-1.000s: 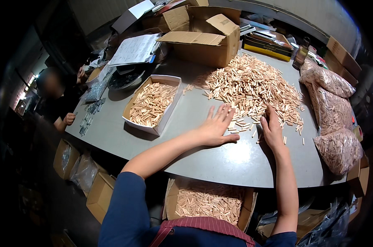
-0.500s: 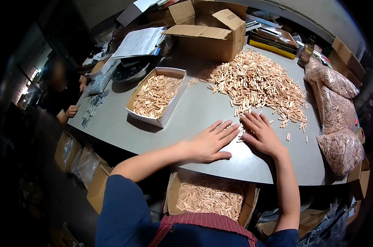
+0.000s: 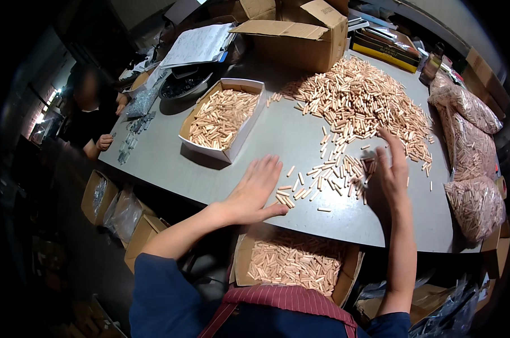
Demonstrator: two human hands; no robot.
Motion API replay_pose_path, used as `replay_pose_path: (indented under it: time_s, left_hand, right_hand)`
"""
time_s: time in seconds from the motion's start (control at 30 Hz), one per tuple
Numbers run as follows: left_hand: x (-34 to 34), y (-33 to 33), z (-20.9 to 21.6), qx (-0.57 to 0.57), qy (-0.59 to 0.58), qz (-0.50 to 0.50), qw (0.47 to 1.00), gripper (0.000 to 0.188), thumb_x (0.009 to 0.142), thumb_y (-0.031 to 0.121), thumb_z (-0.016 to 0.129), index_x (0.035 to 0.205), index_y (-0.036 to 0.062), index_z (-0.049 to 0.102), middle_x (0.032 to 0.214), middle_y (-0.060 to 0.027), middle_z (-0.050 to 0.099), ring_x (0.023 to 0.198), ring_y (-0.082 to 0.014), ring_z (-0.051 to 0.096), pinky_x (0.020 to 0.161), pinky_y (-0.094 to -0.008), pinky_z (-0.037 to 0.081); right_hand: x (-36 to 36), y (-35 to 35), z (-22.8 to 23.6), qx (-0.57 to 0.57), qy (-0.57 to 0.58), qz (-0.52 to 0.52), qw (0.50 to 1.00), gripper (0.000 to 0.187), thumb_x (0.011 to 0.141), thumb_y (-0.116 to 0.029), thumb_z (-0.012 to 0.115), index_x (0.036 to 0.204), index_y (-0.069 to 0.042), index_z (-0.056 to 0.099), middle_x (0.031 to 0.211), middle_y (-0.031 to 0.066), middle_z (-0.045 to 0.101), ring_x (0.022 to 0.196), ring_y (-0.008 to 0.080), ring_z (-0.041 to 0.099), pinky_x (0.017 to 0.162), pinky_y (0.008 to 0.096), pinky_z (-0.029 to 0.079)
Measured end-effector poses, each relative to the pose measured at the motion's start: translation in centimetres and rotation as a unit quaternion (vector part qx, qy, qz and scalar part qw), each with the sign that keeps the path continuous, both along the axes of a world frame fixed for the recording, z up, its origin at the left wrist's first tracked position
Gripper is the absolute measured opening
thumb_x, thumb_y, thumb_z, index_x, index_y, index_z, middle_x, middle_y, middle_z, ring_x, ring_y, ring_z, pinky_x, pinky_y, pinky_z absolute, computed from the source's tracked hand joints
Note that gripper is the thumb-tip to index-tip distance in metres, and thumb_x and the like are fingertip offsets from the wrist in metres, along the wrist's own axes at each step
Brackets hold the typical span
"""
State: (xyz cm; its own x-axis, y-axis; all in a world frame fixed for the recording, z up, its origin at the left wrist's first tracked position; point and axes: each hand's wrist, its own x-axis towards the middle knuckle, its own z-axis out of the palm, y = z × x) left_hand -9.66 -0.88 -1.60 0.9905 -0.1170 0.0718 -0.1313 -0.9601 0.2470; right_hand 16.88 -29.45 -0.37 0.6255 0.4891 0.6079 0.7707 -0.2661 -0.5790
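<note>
Short wooden dowels lie in a big pile (image 3: 362, 98) on the grey table (image 3: 210, 180). A loose scatter of dowels (image 3: 339, 176) spreads from the pile toward the near edge. My left hand (image 3: 254, 188) is open and flat at the left of this scatter, its thumb close to several dowels near the edge. On the other side my right hand (image 3: 394, 169) is open with fingers apart, next to the scatter and the pile's near side. Neither hand holds anything that shows. Below the table edge, in front of me, a cardboard box (image 3: 242, 262) contains many dowels.
A white carton (image 3: 248, 132) of dowels stands left of the pile. Bulging clear bags of dowels (image 3: 463, 146) line the right edge. Behind are an open cardboard box (image 3: 300, 48), a dark bowl (image 3: 184, 87) and papers (image 3: 196, 45). Another person (image 3: 89, 112) sits at far left.
My hands have moved apart, left hand leftward and right hand rightward and slightly up. More dowels now lie spread between them, nearer the table edge. The view has shifted slightly.
</note>
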Motion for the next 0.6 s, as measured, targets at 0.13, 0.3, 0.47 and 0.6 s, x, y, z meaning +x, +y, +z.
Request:
replay_pose_path:
  time_s: [0.13,0.3,0.47,0.6]
  left_hand:
    - [0.6,-0.8,0.6,0.043,0.009,0.001,0.999,0.112,0.097,0.072,0.053,0.162,-0.0116,0.017,0.169,-0.0355,0.016,0.161,-0.0470,0.008,0.127,-0.0630,0.004]
    - [1.6,-1.1,0.7,0.056,0.009,-0.010,0.998,0.119,0.093,0.080,0.051,0.161,-0.0114,0.018,0.169,-0.0349,0.016,0.161,-0.0458,0.009,0.125,-0.0689,0.004]
    - [2.2,-1.1,0.9,0.052,0.008,-0.028,0.998,0.121,0.091,0.083,0.052,0.162,-0.0098,0.018,0.169,-0.0345,0.016,0.161,-0.0462,0.008,0.123,-0.0721,0.003]
    - [2.5,-1.1,0.7,-0.016,-0.052,-0.048,0.997,0.095,0.090,0.048,0.073,0.161,0.0003,0.032,0.165,-0.0287,0.031,0.155,-0.0460,0.026,0.125,-0.0644,0.015]
  right_hand:
    - [1.2,-0.8,0.3,0.107,0.108,-0.036,0.988,0.047,0.112,-0.037,0.053,0.139,0.001,0.062,0.133,0.0191,0.069,0.125,0.0295,0.065,0.107,0.0387,0.049]
    - [1.1,-0.5,-0.1,0.072,0.063,-0.050,0.994,0.049,0.112,-0.037,0.054,0.140,0.002,0.061,0.131,0.0188,0.070,0.121,0.0276,0.067,0.105,0.0378,0.051]
    - [0.8,-0.1,-0.4,0.061,0.045,-0.030,0.997,0.045,0.111,-0.034,0.056,0.140,0.002,0.060,0.130,0.0193,0.070,0.120,0.0285,0.068,0.105,0.0379,0.051]
    - [0.4,0.0,0.3,0.087,0.053,-0.037,0.994,0.042,0.110,-0.029,0.059,0.139,0.001,0.060,0.128,0.0190,0.070,0.118,0.0278,0.068,0.103,0.0378,0.051]
